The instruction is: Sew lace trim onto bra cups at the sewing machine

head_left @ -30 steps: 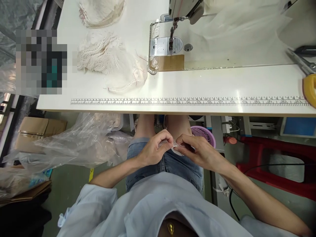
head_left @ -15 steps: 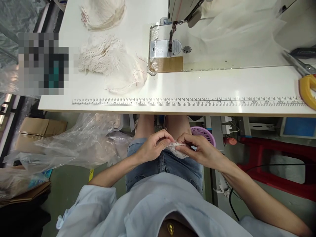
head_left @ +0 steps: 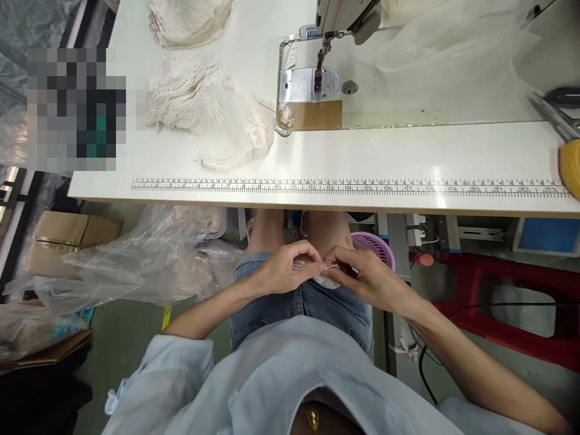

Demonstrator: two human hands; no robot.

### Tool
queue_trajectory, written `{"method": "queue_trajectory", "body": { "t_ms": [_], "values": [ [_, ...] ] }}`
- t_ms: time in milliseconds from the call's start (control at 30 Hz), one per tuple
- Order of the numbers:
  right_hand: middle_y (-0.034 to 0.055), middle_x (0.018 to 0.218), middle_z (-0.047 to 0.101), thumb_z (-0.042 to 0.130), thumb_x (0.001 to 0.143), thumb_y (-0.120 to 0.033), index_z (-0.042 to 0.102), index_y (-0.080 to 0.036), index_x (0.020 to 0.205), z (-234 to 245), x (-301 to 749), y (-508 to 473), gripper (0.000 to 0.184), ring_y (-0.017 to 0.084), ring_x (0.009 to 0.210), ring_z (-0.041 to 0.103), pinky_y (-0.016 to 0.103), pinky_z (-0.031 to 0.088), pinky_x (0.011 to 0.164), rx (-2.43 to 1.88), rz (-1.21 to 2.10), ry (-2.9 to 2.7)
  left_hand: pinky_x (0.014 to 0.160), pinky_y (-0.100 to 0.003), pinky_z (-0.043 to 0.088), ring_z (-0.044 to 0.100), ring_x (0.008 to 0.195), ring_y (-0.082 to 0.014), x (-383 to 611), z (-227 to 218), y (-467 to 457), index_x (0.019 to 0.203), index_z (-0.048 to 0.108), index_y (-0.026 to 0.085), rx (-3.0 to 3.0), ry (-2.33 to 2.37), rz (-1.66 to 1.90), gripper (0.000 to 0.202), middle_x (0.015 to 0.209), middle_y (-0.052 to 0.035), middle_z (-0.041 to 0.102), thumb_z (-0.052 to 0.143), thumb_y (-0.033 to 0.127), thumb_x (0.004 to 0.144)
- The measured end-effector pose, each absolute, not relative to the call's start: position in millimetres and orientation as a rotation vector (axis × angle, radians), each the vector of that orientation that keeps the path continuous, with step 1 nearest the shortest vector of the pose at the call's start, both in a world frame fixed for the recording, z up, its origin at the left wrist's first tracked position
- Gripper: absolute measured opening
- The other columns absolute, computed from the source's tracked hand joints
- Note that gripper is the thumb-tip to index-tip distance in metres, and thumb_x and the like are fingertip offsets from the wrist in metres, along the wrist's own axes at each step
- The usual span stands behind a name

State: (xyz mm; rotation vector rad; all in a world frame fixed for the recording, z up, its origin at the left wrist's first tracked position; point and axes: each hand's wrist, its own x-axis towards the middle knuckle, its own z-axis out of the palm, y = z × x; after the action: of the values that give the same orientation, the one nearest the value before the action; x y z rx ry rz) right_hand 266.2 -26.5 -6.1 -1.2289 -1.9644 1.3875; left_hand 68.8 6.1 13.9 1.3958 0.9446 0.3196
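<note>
Over my lap, below the table's front edge, my left hand (head_left: 284,273) and my right hand (head_left: 362,277) are both closed on a small white lace piece (head_left: 317,270). The fingertips of the two hands pinch it between them, nearly touching. Most of the lace is hidden by my fingers. Up on the white table (head_left: 408,151) lie a heap of cream lace pieces (head_left: 199,103) at the left and the sewing machine's needle and plate (head_left: 312,81) at the middle back.
A printed ruler (head_left: 348,186) runs along the table's front edge. Scissors (head_left: 559,112) and a yellow object (head_left: 571,166) lie at the far right. A clear plastic bag (head_left: 136,260) hangs at my left; a purple basket (head_left: 374,244) and a red stool (head_left: 507,302) stand under the table.
My fingers have shifted slightly on the lace piece, drawing it tighter between both hands. The view has moved a little; nothing on the table has moved.
</note>
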Motion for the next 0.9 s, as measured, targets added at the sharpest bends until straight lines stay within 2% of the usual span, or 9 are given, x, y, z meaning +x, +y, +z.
{"method": "queue_trajectory", "body": {
  "t_ms": [200,367,467,567,667,800,900],
  "values": [
    [-0.0049,0.058,0.046,0.046,0.093,-0.033,0.051,-0.020,0.083,-3,264,-27,0.017,0.009,0.049,0.036,0.023,0.026,0.047,-1.209,1.268,-2.045,0.069,-0.025,0.041,0.052,0.073,-0.0125,71,14,-1,0.078,0.053,0.016,1.526,1.026,0.405,0.014,0.078,-0.0017,0.056,0.051,0.027,0.086],
    [-0.0043,0.059,0.046,0.043,0.094,-0.032,0.050,-0.020,0.080,-2,262,-26,0.020,0.010,0.049,0.035,0.024,0.026,0.049,-1.151,1.229,-2.076,0.071,-0.033,0.039,0.053,0.072,-0.0162,78,-4,-13,0.073,0.050,0.019,2.059,1.126,0.797,0.025,0.076,-0.0060,0.059,0.037,0.029,0.092],
    [-0.0044,0.058,0.047,0.042,0.095,-0.031,0.050,-0.020,0.079,-3,260,-24,0.021,0.010,0.048,0.036,0.024,0.027,0.048,-1.189,1.215,-2.038,0.064,-0.032,0.037,0.054,0.066,-0.0152,78,-16,-15,0.073,0.053,0.020,2.266,1.140,0.807,0.030,0.074,-0.0067,0.062,0.032,0.028,0.094],
    [-0.0021,0.064,0.053,0.042,0.094,-0.025,0.052,-0.020,0.084,-2,261,-21,0.016,0.011,0.052,0.043,0.024,0.031,0.051,-1.158,1.096,-2.048,0.059,-0.030,0.035,0.058,0.065,-0.0132,72,-13,-16,0.080,0.057,0.021,2.433,0.939,0.829,0.023,0.079,-0.0054,0.066,0.039,0.023,0.093],
    [0.0041,0.080,0.060,0.040,0.094,-0.017,0.055,-0.020,0.087,0,261,-16,0.016,0.013,0.067,0.054,0.024,0.038,0.057,-0.995,0.920,-2.055,0.056,-0.026,0.035,0.061,0.067,-0.0114,63,6,-18,0.094,0.057,0.023,2.483,0.629,1.008,0.009,0.082,-0.0022,0.068,0.049,0.022,0.090],
    [0.0085,0.094,0.062,0.038,0.093,-0.010,0.058,-0.021,0.089,3,260,-10,0.023,0.015,0.084,0.060,0.025,0.045,0.064,-0.761,0.828,-2.045,0.067,-0.023,0.045,0.061,0.073,-0.0106,53,29,-4,0.112,0.053,0.021,2.062,0.954,0.962,0.023,0.094,-0.0042,0.066,0.053,0.022,0.089],
    [0.0094,0.103,0.061,0.035,0.092,-0.006,0.059,-0.022,0.092,3,259,-6,0.028,0.015,0.092,0.060,0.025,0.048,0.068,-0.657,0.885,-2.091,0.089,-0.031,0.046,0.057,0.106,-0.0191,52,32,19,0.124,0.051,0.024,1.859,0.906,0.588,0.044,0.122,-0.0091,0.058,0.063,0.031,0.082]
  ]
}}
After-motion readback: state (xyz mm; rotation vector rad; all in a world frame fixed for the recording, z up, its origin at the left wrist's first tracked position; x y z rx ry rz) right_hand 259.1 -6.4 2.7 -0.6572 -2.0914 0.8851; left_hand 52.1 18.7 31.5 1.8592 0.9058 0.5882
